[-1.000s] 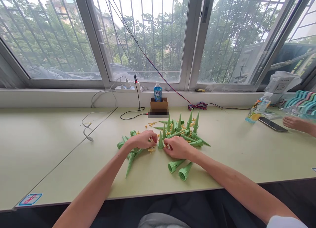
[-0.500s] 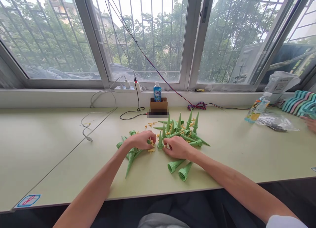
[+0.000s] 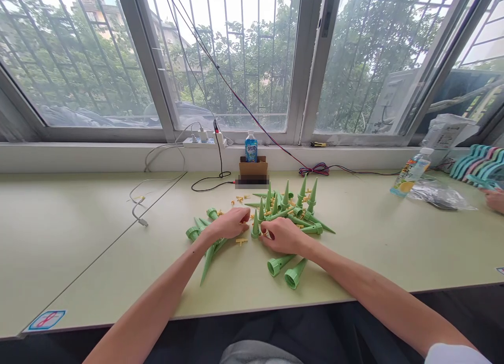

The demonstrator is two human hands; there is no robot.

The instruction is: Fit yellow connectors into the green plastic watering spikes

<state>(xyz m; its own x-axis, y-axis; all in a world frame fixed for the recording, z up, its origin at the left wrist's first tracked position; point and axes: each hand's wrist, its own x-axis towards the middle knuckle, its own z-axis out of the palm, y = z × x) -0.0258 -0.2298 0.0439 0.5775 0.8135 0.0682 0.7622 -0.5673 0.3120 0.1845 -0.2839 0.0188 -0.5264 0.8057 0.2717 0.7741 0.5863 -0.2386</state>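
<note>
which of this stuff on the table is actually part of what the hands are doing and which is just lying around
In use: left hand, right hand, upright green spike between them, pile of green spikes, small yellow fittings.
Lying about: blue bottle, cardboard box, power strip, white cable, lemon drink bottle, clear bag, teal hangers.

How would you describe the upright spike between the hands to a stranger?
On the table below the window, find the heap of green spikes. The spike stands upright between the left hand and right hand; other upright ones stand behind.
</note>
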